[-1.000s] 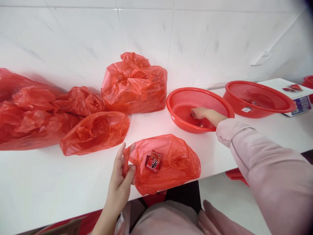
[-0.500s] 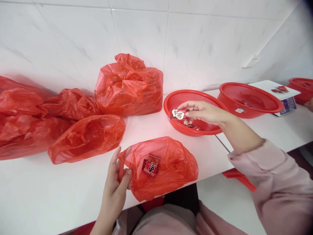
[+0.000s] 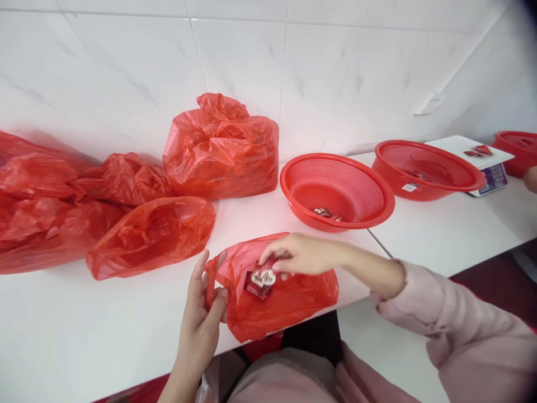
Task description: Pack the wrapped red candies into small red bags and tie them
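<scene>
An opened red plastic bag (image 3: 302,296) lies at the table's front edge. My left hand (image 3: 205,308) is closed on the bag's left rim, thumb against fingers. Over the bag's mouth, my right hand (image 3: 293,256) pinches a small dark red packet (image 3: 265,275) with a white label. Beneath it, partly hidden, another dark red packet (image 3: 254,290) rests inside the bag. Behind them stands a red perforated basket (image 3: 339,190), with a few small packets (image 3: 327,213) at its bottom.
Several filled red bags (image 3: 220,157) stand along the tiled wall, and a loosely opened red bag (image 3: 155,238) lies at left. To the right are a second red basket (image 3: 428,168), a white scale-like plate (image 3: 453,148) with packets, and another person's hand (image 3: 531,178) at the edge.
My right hand has moved from the basket, leftward and toward me, carrying the packet over the opened bag. My left hand keeps its hold on the rim.
</scene>
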A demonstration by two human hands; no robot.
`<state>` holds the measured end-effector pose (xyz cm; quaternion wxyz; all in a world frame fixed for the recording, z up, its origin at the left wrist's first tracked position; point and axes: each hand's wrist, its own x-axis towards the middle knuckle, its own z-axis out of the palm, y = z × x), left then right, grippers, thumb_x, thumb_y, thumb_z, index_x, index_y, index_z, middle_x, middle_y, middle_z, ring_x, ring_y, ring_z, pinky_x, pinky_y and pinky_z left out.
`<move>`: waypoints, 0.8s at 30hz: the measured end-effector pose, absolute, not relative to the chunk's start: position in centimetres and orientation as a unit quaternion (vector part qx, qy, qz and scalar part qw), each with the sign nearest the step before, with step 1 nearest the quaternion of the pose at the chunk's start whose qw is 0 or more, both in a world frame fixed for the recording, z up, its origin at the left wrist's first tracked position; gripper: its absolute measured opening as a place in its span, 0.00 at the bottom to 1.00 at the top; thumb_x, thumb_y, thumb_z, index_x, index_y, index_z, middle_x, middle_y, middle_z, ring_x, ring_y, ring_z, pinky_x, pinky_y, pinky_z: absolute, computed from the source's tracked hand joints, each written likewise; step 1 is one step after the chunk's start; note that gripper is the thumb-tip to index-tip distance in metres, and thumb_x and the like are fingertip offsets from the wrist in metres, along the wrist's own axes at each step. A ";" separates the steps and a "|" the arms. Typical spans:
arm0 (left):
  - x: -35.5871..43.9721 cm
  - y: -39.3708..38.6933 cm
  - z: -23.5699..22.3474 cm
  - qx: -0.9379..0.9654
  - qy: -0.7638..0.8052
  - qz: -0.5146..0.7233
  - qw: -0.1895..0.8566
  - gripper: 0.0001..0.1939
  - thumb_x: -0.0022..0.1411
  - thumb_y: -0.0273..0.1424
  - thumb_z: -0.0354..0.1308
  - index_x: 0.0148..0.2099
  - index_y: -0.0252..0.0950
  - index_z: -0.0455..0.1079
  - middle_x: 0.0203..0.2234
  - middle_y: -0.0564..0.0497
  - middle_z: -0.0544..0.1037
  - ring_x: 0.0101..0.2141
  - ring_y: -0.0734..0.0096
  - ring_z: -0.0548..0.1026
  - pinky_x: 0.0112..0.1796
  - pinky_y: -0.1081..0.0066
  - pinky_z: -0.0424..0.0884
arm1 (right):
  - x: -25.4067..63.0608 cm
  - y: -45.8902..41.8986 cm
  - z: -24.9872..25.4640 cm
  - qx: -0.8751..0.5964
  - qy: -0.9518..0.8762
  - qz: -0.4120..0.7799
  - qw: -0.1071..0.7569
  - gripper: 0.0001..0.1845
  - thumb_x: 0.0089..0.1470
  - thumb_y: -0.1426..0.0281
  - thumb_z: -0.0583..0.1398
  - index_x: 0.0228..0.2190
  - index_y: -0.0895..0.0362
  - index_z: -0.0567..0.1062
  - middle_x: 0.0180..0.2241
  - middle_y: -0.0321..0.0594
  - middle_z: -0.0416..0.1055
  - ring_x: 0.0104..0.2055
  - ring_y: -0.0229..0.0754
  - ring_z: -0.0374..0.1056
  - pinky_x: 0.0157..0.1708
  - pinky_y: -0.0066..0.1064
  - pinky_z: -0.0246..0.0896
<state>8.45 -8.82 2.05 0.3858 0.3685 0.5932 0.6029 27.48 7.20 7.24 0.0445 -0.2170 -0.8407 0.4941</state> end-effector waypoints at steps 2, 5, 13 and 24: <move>8.5 -8.8 2.2 0.369 0.596 0.605 0.378 0.36 0.61 0.35 0.60 0.67 0.56 0.51 0.64 0.45 0.61 0.22 0.83 0.64 0.21 0.78 0.64 | 26.3 6.7 6.3 -0.254 -0.879 0.394 0.092 0.10 0.58 0.69 0.58 0.41 0.49 0.77 0.38 0.38 0.78 0.40 0.45 0.74 0.42 0.38 0.69; 8.6 -9.0 2.8 0.354 0.610 0.605 0.371 0.36 0.61 0.35 0.60 0.67 0.57 0.51 0.63 0.46 0.62 0.22 0.82 0.63 0.21 0.79 0.64 | 26.8 9.3 7.4 -0.322 -0.872 0.309 0.200 0.11 0.59 0.68 0.57 0.42 0.50 0.77 0.41 0.39 0.77 0.41 0.44 0.73 0.45 0.37 0.67; 8.5 -9.6 3.1 0.343 0.614 0.607 0.370 0.38 0.60 0.36 0.61 0.68 0.55 0.50 0.64 0.44 0.62 0.24 0.80 0.65 0.20 0.79 0.65 | 35.0 19.7 7.9 -0.532 -0.809 0.247 -0.044 0.16 0.39 0.79 0.67 0.34 0.54 0.78 0.33 0.44 0.76 0.35 0.48 0.71 0.34 0.35 0.63; 8.4 -9.4 3.1 0.341 0.621 0.603 0.365 0.37 0.59 0.36 0.61 0.67 0.55 0.51 0.63 0.45 0.64 0.25 0.79 0.67 0.21 0.78 0.66 | 34.8 20.4 8.2 -0.485 -0.760 0.415 0.122 0.12 0.56 0.66 0.61 0.41 0.59 0.73 0.40 0.48 0.76 0.35 0.40 0.75 0.36 0.29 0.70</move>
